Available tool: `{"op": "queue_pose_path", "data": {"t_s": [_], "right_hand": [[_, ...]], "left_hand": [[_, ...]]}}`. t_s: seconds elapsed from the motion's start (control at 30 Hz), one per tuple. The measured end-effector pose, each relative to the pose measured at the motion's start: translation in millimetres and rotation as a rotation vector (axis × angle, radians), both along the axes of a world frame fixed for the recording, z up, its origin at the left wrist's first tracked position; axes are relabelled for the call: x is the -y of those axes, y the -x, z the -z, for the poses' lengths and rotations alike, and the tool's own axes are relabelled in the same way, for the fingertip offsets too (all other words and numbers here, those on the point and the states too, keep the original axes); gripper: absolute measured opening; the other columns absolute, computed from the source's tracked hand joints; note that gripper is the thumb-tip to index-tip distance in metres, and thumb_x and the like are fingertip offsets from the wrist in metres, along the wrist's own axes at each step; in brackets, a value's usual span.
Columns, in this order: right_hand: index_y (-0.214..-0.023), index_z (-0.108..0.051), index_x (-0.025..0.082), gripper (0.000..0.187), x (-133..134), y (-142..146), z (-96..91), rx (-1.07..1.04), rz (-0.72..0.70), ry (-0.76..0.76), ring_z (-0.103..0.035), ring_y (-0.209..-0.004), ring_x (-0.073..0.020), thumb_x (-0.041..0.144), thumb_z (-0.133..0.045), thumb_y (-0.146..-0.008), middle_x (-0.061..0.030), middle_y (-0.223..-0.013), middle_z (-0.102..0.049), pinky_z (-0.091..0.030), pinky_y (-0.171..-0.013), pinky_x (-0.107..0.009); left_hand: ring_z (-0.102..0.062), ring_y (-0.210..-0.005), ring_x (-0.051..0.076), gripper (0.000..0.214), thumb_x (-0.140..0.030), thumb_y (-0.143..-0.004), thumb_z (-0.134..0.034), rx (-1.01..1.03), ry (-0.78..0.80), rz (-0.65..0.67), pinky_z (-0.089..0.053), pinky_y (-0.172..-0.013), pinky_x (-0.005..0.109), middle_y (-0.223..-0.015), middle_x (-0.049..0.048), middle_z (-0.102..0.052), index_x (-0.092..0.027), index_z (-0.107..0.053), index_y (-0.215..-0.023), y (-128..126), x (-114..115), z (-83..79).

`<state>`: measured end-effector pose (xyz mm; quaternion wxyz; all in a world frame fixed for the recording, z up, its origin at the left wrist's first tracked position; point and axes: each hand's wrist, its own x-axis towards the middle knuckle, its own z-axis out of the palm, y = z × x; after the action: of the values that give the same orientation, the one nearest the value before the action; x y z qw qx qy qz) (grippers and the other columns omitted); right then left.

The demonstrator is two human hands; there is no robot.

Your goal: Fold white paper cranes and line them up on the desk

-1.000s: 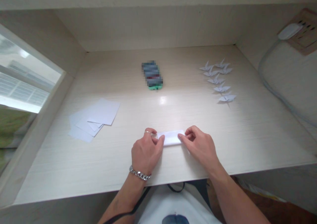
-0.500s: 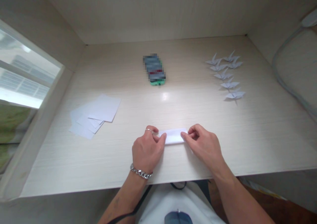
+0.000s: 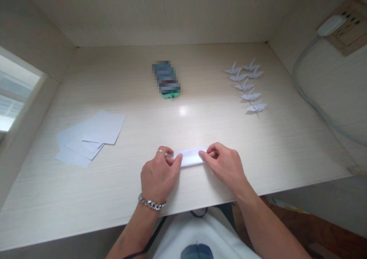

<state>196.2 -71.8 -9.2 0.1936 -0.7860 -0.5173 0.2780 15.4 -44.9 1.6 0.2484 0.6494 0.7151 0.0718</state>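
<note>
Between my hands, close to the desk's front edge, is a white sheet of paper (image 3: 190, 157) folded into a flat strip. My left hand (image 3: 161, 173) pinches the strip's left end, its thumb on top and the fingers curled behind; a ring and a chain bracelet are on this hand and wrist. The right end is pinched by my right hand (image 3: 225, 165), thumb on the paper and fingers bent at the far side. Fingertips under or behind the paper are partly hidden.
Loose white paper sheets (image 3: 103, 127) overlap on the left of the desk (image 3: 137, 129). Several folded paper cranes (image 3: 243, 85) stand at the back right. A pixelated phone-like object with a green edge (image 3: 171, 95) lies at the back middle. A cable (image 3: 311, 100) hangs along the right wall from a plug.
My view has turned to the right, so the desk and everything on it appear further left. Both hands keep their pinch on the folded paper, with little movement of their own.
</note>
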Motion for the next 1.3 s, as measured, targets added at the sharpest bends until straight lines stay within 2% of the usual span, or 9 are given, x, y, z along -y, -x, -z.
{"op": "queue_pose_path", "data": {"t_s": [1.3], "right_hand": [[-0.072,-0.065,0.024,0.021,-1.0,-2.3,1.0,0.022,-0.029,-0.002,-0.064,-0.062,-0.0195,0.044,-0.061,-0.077,0.0003,-0.065,-0.070,-0.041,-0.060,-0.029]], "left_hand": [[-0.069,-0.070,0.023,0.023,-0.045,-0.081,-0.057,0.017,0.003,-0.007,-0.044,-0.064,0.031,-0.066,-0.0025,-0.073,-0.025,-0.057,-0.092,-0.2,1.6,1.3]]}}
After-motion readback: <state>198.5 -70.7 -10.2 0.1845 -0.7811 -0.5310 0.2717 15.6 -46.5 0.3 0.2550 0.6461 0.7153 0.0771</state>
